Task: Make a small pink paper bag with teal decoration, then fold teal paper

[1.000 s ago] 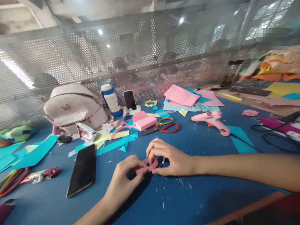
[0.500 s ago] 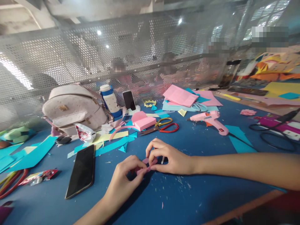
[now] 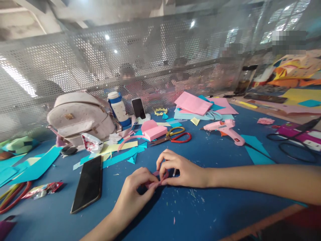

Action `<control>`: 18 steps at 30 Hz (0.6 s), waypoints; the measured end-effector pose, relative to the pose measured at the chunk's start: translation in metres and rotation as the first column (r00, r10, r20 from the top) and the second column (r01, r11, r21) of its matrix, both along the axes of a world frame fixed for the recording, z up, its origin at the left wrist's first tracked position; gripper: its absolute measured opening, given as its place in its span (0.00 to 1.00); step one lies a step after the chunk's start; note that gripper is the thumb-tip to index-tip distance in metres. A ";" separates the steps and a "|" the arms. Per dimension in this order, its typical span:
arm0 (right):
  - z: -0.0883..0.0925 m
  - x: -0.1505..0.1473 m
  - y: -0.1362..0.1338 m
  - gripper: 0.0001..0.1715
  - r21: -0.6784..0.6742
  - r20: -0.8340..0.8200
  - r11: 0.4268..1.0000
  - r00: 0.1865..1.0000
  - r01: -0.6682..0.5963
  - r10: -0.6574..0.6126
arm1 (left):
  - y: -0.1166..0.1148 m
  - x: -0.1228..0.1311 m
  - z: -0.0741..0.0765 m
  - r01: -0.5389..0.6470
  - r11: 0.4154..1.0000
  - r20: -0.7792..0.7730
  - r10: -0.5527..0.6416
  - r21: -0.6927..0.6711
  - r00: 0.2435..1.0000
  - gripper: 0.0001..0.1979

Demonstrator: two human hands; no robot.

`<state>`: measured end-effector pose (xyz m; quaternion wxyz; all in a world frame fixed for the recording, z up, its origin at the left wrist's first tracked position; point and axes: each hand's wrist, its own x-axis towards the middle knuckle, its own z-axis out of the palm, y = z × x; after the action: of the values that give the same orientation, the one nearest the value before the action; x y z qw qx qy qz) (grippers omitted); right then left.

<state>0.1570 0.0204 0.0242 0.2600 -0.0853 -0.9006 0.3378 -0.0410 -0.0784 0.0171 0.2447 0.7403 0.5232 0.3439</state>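
Note:
A small curled pink paper strip (image 3: 157,179) lies between my two hands just above the blue table (image 3: 175,207). My left hand (image 3: 135,191) pinches its near end with thumb and fingers closed. My right hand (image 3: 180,170) comes in from the right, fingers bent over the strip's far end and pressing it. A small white object (image 3: 174,172) shows under my right fingers. Most of the strip is hidden by my fingers.
A black phone (image 3: 87,183) lies left of my hands. Behind are scissors (image 3: 175,135), a pink glue gun (image 3: 224,130), a pink paper block (image 3: 153,130), paper sheets (image 3: 195,103), a bag (image 3: 80,117) and a bottle (image 3: 117,107). A perforated metal screen (image 3: 150,60) closes the back.
My fingers have closed tighter on the pink strip, so less of its loop shows. Both hands stay in nearly the same place.

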 end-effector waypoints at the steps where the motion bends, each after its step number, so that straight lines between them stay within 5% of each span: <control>1: 0.000 0.000 0.000 0.07 -0.001 -0.002 1.000 1.000 -0.004 0.004 | 0.000 0.000 0.000 0.001 1.000 -0.003 -0.001 0.001 1.000 0.09; 18: 0.002 0.000 -0.001 0.07 0.019 -0.001 1.000 1.000 0.008 -0.008 | 0.001 0.002 0.002 -0.062 0.996 0.054 0.065 -0.060 0.996 0.10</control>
<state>0.1575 0.0195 0.0258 0.2624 -0.0861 -0.9034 0.3281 -0.0392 -0.0776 0.0187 0.2697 0.7060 0.5491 0.3569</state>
